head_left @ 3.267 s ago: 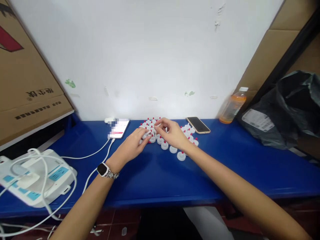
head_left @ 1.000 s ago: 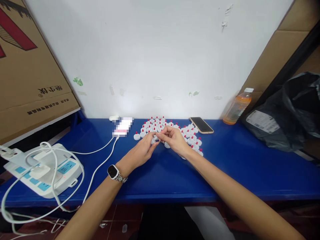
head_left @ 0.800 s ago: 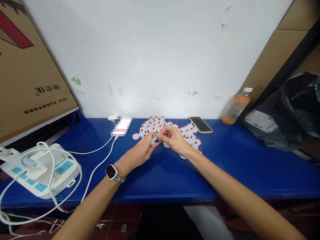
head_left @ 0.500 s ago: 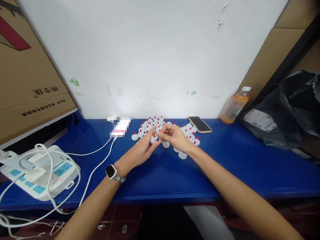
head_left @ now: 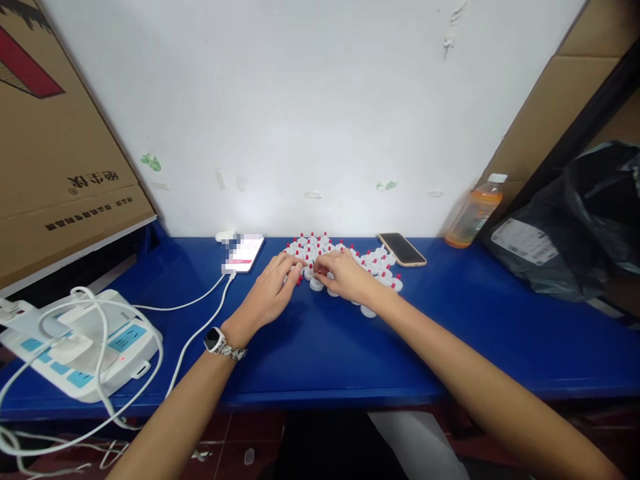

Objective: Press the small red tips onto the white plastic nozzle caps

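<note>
Several small white caps with red tips lie packed together on the blue table near the wall. My left hand, a watch on its wrist, lies palm down with its fingertips on the left near edge of the cluster; whether it grips a cap is hidden. My right hand rests on the middle of the cluster, thumb and forefinger pinched on a white cap at the near edge. The fingertips of both hands almost meet.
A charging phone with a white cable lies left of the caps, and a dark phone to their right. An orange drink bottle and a black bag stand at right. A power strip sits at left, under a cardboard box.
Both hands, which held a small piece between them just above the table, have dropped forward onto the cluster of caps. The left fingers, spread half a second ago, now lie curled on the caps.
</note>
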The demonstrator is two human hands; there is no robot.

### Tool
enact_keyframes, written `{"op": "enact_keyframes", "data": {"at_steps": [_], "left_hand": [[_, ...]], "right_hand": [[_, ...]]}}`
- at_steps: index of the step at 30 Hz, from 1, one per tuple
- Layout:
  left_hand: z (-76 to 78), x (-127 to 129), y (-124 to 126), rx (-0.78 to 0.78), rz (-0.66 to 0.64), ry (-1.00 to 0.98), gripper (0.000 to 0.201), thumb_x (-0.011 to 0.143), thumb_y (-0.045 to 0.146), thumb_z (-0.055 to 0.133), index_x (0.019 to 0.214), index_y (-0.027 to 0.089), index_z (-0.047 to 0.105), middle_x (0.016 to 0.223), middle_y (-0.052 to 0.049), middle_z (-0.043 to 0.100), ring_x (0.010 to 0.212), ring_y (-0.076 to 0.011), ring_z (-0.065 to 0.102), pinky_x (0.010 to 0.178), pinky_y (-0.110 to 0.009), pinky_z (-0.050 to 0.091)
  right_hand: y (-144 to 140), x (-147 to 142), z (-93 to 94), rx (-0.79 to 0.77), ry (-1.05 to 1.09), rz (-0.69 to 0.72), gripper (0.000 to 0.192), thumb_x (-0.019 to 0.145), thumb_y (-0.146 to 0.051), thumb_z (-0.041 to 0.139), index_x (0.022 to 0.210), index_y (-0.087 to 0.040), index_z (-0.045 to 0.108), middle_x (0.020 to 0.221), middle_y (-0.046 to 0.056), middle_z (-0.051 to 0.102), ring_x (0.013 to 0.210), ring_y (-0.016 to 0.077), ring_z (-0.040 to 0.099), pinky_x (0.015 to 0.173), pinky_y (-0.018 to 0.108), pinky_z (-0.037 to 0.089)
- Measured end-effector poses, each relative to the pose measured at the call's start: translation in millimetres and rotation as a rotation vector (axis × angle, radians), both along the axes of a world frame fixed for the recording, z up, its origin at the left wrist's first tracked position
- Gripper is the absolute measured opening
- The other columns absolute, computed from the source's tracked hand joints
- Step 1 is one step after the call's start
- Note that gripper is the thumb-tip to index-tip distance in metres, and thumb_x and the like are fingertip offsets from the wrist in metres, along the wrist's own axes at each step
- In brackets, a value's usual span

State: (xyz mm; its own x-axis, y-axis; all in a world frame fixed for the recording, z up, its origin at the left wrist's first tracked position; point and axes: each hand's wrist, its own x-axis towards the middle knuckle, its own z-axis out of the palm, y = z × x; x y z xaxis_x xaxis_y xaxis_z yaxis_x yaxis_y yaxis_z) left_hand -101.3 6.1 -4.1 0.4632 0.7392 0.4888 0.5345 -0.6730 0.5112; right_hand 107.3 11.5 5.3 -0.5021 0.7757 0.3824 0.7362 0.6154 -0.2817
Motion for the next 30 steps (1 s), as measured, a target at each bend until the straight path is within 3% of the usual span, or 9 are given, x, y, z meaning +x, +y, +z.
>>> {"op": "enact_keyframes", "data": {"at_steps": [3,6,10,13,15,22,26,30], "left_hand": [[6.8,7,0,0.041,-0.046,0.042,0.033,0.105,0.038,0.033,0.113,0.022,0.06,0.111,-0.007,0.062,0.108,-0.0213,0.055,0.1,-0.039,0.042],[15.8,23,6,0.051,-0.1,0.072,0.029,0.104,0.036,0.036,0.11,0.022,0.061,0.11,-0.006,0.063,0.107,-0.021,0.056,0.098,-0.038,0.043],[22.1,58,21,0.07,-0.141,0.122,0.028,0.103,0.035,0.038,0.108,0.021,0.061,0.105,-0.006,0.064,0.102,-0.0221,0.058,0.093,-0.039,0.045],[21.1,89,33,0.1,-0.171,0.142,0.029,0.102,0.035,0.037,0.105,0.02,0.062,0.103,-0.007,0.063,0.099,-0.0229,0.058,0.088,-0.039,0.047],[19.3,108,39,0.108,-0.172,0.142,0.03,0.102,0.034,0.037,0.104,0.02,0.063,0.102,-0.008,0.062,0.097,-0.0229,0.058,0.086,-0.039,0.048],[15.5,140,43,0.108,-0.172,0.133,0.029,0.101,0.035,0.039,0.103,0.02,0.064,0.102,-0.007,0.061,0.099,-0.0236,0.058,0.084,-0.039,0.049],[16.8,134,43,0.13,-0.158,0.099,0.026,0.1,0.034,0.041,0.101,0.02,0.063,0.103,-0.007,0.062,0.101,-0.0233,0.058,0.09,-0.041,0.047],[17.9,121,38,0.176,-0.11,0.074,0.024,0.099,0.035,0.045,0.11,0.02,0.061,0.112,-0.008,0.061,0.108,-0.024,0.056,0.096,-0.041,0.046]], "right_hand": [[-5,9,5.9,0.018,0.058,-0.025,0.011,0.092,-0.028,0.062,0.099,-0.019,0.063,0.084,0.002,0.069,0.086,0.0183,0.062,0.089,0.034,0.031],[-7,30,12.8,0.039,0.124,-0.091,0.014,0.095,-0.031,0.057,0.093,-0.02,0.066,0.082,0.002,0.07,0.082,0.0174,0.061,0.083,0.032,0.034],[10,81,12.8,0.0,0.223,-0.349,0.019,0.093,-0.029,0.053,0.091,-0.019,0.068,0.078,0.003,0.07,0.067,0.0154,0.059,0.069,0.028,0.038],[29,118,6.8,-0.038,0.179,-0.549,0.017,0.089,-0.027,0.055,0.093,-0.018,0.069,0.075,0.003,0.071,0.065,0.0159,0.059,0.064,0.027,0.039],[40,134,2.8,-0.07,0.123,-0.604,0.017,0.087,-0.026,0.057,0.094,-0.018,0.07,0.078,0.005,0.072,0.068,0.0162,0.062,0.064,0.026,0.04],[58,142,-2.0,-0.164,0.075,-0.578,0.013,0.082,-0.023,0.062,0.085,-0.018,0.074,0.079,0.006,0.074,0.074,0.0171,0.066,0.069,0.025,0.044],[53,142,4.4,-0.124,0.158,-0.561,0.011,0.081,-0.018,0.062,0.081,-0.017,0.073,0.075,0.006,0.073,0.07,0.0163,0.065,0.068,0.025,0.045],[30,128,17.9,-0.039,0.355,-0.487,0.01,0.082,-0.02,0.062,0.081,-0.017,0.072,0.077,0.005,0.074,0.068,0.0156,0.064,0.067,0.026,0.046]]}}
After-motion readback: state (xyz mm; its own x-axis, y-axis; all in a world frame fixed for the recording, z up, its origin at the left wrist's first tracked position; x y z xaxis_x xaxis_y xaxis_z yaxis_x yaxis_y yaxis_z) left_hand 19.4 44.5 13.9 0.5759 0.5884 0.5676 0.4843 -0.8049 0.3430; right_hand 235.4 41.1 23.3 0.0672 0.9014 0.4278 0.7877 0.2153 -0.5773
